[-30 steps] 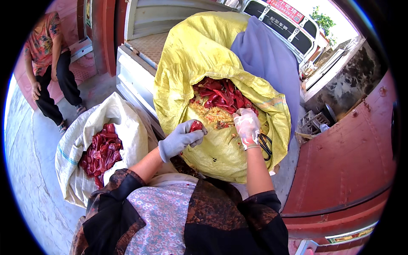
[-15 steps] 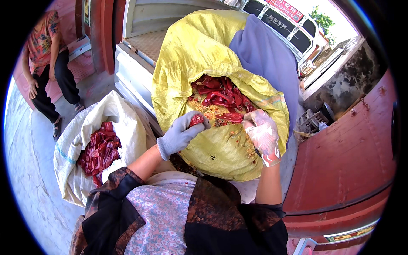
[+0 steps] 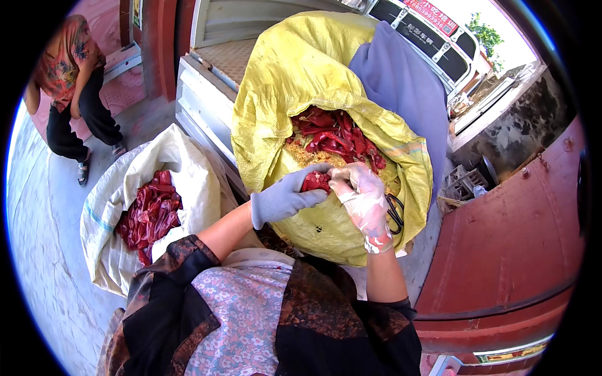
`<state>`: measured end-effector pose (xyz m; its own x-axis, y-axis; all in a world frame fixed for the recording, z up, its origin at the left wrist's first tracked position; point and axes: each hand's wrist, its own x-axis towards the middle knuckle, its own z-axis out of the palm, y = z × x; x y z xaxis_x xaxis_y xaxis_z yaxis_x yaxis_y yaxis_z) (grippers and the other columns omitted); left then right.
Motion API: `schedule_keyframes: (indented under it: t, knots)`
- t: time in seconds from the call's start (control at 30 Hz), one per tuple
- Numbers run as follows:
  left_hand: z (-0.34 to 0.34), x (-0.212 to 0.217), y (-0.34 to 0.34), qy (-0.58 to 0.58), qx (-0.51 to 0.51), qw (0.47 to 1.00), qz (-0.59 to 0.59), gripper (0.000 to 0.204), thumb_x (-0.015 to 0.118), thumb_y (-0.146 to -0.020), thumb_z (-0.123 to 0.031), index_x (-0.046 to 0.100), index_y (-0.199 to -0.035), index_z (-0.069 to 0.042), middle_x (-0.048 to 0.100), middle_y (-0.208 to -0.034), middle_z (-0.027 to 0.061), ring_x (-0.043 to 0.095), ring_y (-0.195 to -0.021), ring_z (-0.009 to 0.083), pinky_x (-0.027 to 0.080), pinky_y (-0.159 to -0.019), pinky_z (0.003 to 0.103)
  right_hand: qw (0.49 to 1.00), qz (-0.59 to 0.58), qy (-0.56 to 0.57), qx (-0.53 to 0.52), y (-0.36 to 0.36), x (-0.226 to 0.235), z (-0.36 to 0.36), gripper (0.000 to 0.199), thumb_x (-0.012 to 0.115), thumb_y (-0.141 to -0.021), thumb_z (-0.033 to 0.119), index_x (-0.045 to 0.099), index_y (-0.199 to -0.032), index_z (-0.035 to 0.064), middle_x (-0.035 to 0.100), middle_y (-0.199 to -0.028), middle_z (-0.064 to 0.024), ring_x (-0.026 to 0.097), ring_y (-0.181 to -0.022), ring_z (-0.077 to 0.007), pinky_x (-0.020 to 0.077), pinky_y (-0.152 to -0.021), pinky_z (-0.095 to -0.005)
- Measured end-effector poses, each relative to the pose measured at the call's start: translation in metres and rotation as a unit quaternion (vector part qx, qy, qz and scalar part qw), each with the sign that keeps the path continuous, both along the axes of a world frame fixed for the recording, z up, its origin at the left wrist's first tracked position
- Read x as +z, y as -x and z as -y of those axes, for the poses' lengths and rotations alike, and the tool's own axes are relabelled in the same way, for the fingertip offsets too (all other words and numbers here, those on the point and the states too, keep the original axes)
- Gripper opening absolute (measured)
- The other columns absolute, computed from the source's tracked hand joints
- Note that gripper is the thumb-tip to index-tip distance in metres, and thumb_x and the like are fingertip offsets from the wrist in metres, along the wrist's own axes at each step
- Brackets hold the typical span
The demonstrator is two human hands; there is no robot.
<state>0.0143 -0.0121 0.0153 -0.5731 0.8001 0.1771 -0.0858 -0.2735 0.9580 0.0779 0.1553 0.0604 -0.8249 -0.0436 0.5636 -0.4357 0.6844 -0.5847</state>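
My left hand (image 3: 290, 195), in a grey knitted glove, is closed around a dried red chilli pepper (image 3: 315, 182). Against the right end of that pepper, my right hand (image 3: 359, 193) is pinched, in a thin whitish, stained glove. Its fingertips partly hide what they grip. Black looped handles (image 3: 394, 214), seemingly of scissors, show beside the right wrist; whether the hand holds them I cannot tell. Both hands are over the front of a large yellow woven sack (image 3: 266, 103), whose opening shows red chilli peppers (image 3: 342, 139) and pale yellow seeds (image 3: 306, 155).
On my left stands a white woven sack (image 3: 103, 207) holding red peppers (image 3: 150, 213). A metal truck bed (image 3: 204, 100) lies behind it. Purple cloth (image 3: 404, 81) drapes the yellow sack's right side. A red metal panel (image 3: 495, 232) is at right. Another person (image 3: 78, 81) sits far left.
My hands have come together: the left moved right with its pepper, and the right moved left and slightly down. The pepper earlier extending from my right fingers no longer shows separately. The black handles are more visible.
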Motion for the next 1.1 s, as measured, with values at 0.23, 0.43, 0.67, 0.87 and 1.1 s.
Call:
schedule_keyframes:
  t: [0.23,0.43,0.67,0.87,1.1]
  knots:
    - [-0.003,-0.003,0.000,-0.028,0.093,0.994,-0.056,0.031,0.057,-0.089,-0.009,0.051,-0.118,-0.001,0.051,-0.078,-0.0052,0.044,-0.068,0.0032,0.040,-0.062,0.020,0.997,-0.045,0.045,-0.038,-0.008,-0.006,0.023,0.021,0.070,-0.073,0.002,0.064,-0.094,0.0016,0.062,-0.084,-0.0111,0.062,-0.074,-0.0200,0.0496,-0.064,-0.0279]
    - [-0.002,-0.018,0.002,0.004,0.088,0.994,-0.068,0.027,0.059,-0.088,-0.010,0.055,-0.113,-0.001,0.055,-0.081,-0.0043,0.047,-0.075,0.0038,0.042,-0.067,0.020,0.982,-0.140,-0.121,-0.042,-0.011,-0.004,0.025,0.018,0.069,-0.074,0.002,0.065,-0.091,0.0035,0.063,-0.085,-0.0121,0.062,-0.072,-0.0230,0.0496,-0.062,-0.0296]
    - [-0.003,-0.011,0.001,-0.008,0.010,0.995,-0.096,0.012,0.058,-0.089,-0.012,0.060,-0.094,-0.002,0.052,-0.074,-0.0043,0.045,-0.070,0.0046,0.041,-0.063,0.022,0.960,0.093,0.262,-0.037,-0.013,-0.013,0.023,0.006,0.062,-0.081,0.003,0.062,-0.088,0.0013,0.062,-0.079,-0.0050,0.058,-0.066,-0.0131,0.0448,-0.056,-0.0241]
    - [-0.001,-0.018,0.006,-0.005,-0.011,0.995,-0.097,0.011,0.059,-0.088,-0.015,0.060,-0.085,-0.004,0.052,-0.070,-0.0035,0.044,-0.066,0.0047,0.039,-0.059,0.022,0.825,0.203,0.526,-0.036,-0.015,-0.012,0.029,0.007,0.060,-0.085,0.010,0.060,-0.088,0.0041,0.053,-0.070,0.0029,0.043,-0.052,-0.0041,0.0324,-0.045,-0.0183]
    - [-0.005,-0.014,0.001,-0.012,0.032,0.998,-0.058,0.015,0.056,-0.090,-0.016,0.058,-0.080,-0.004,0.049,-0.066,-0.0043,0.042,-0.062,0.0044,0.036,-0.055,0.022,0.918,0.061,0.382,-0.091,-0.004,-0.030,0.029,0.005,0.064,-0.081,0.006,0.060,-0.082,0.0038,0.057,-0.072,-0.0011,0.049,-0.055,-0.0065,0.0398,-0.049,-0.0215]
